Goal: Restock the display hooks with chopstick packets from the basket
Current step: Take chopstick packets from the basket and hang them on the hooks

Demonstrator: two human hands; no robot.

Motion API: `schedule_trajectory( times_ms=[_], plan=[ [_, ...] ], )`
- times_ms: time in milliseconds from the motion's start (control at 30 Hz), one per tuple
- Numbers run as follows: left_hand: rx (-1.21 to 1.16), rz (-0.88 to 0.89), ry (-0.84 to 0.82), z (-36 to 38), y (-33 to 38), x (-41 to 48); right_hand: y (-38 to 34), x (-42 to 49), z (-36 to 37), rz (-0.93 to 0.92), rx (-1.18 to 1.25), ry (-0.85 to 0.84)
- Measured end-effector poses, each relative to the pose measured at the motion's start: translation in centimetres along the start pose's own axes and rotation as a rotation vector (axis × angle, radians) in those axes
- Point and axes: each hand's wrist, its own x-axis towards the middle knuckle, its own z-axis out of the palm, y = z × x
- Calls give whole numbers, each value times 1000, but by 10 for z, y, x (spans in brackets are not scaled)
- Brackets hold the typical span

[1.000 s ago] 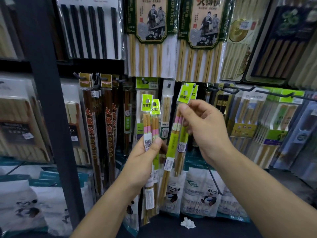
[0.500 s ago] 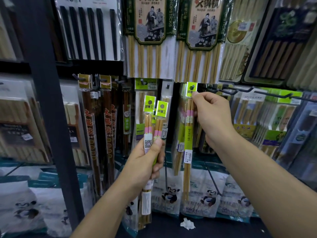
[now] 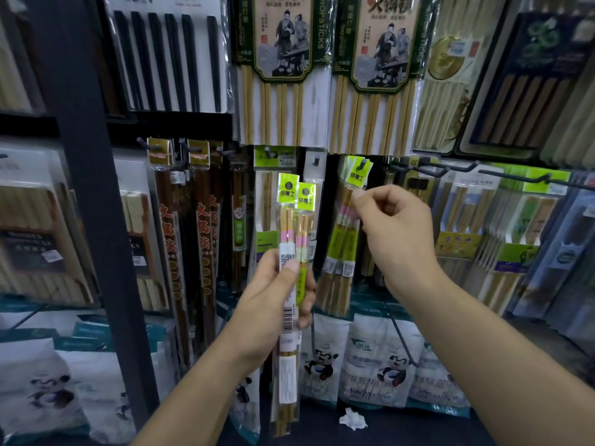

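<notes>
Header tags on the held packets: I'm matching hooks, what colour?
Header tags are lime green with dark lettering; head view.

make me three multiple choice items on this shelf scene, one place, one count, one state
1. Where is the crumpled white scrap? A) on a hook B) below the panda packs C) in a basket
2. How many held packets are in the left hand? A) one B) two C) five
3. The hooked packets at the right hand A) hang tilted B) lie flat C) are torn open
Key: B, it lies under them; B, two green tags show; A, they slant down-left.
</notes>
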Motion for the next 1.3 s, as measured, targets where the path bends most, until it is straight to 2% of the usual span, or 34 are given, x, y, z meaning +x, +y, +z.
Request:
schedule_trajectory(
  times_ms=[167, 367, 500, 667, 900, 1300],
  plan=[
    [45, 52, -19, 7, 2, -1, -8, -15, 7, 64, 9, -217],
    [34, 67, -13, 10, 3, -2, -12, -17, 9, 116, 89, -252],
    [-22, 48, 31, 9, 1, 0, -13, -17, 9, 111, 108, -237],
    [102, 38, 139, 4, 0, 3, -15, -9, 5, 74, 130, -136],
    [121, 22, 130, 3, 2, 2, -14, 16, -1, 21, 39, -5],
    [78, 9, 122, 2, 1, 2, -2, 27, 3, 65, 10, 7]
  ],
)
